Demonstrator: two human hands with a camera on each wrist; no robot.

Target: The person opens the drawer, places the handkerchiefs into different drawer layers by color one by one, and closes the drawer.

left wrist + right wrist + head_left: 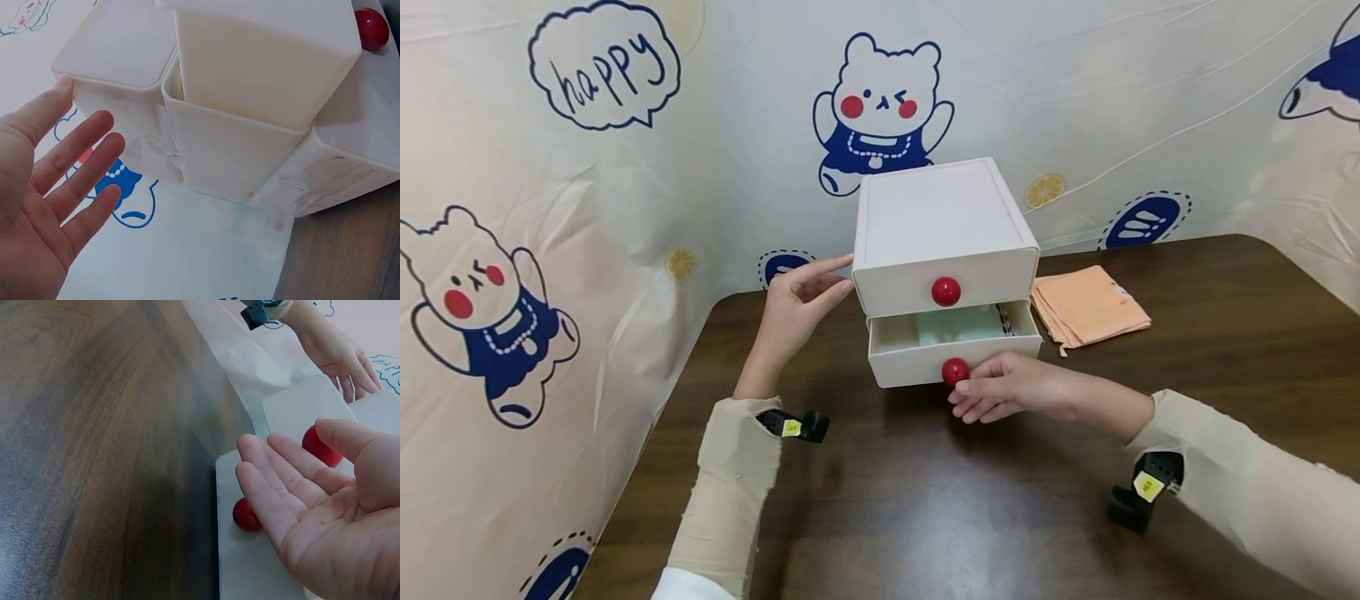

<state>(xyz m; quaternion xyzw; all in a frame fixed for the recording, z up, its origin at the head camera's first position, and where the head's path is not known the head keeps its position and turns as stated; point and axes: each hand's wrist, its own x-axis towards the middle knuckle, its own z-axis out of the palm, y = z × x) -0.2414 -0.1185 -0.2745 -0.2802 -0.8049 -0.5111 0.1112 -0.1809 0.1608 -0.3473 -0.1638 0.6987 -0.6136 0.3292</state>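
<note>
A white two-drawer box [936, 208] stands on the table. Its lower drawer [910, 371] is pulled out; inside lie a light green cloth [958, 325] and a partly hidden item with a dark-and-light pattern. Beside the lower drawer's red knob [956, 372] is my right hand [1011, 387]. In the right wrist view its fingers are loosely extended, with the thumb apart and nothing gripped. The upper drawer, with its own red knob [946, 292], is closed in the head view. My left hand [797, 300] is at the box's left side, fingers extended, a fingertip touching its edge in the left wrist view.
A folded orange cloth [1090, 307] lies right of the box on the dark wooden table [895, 508]. Behind the table hangs a pale sheet [760, 167] printed with cartoon bears. Each wrist carries a small black camera.
</note>
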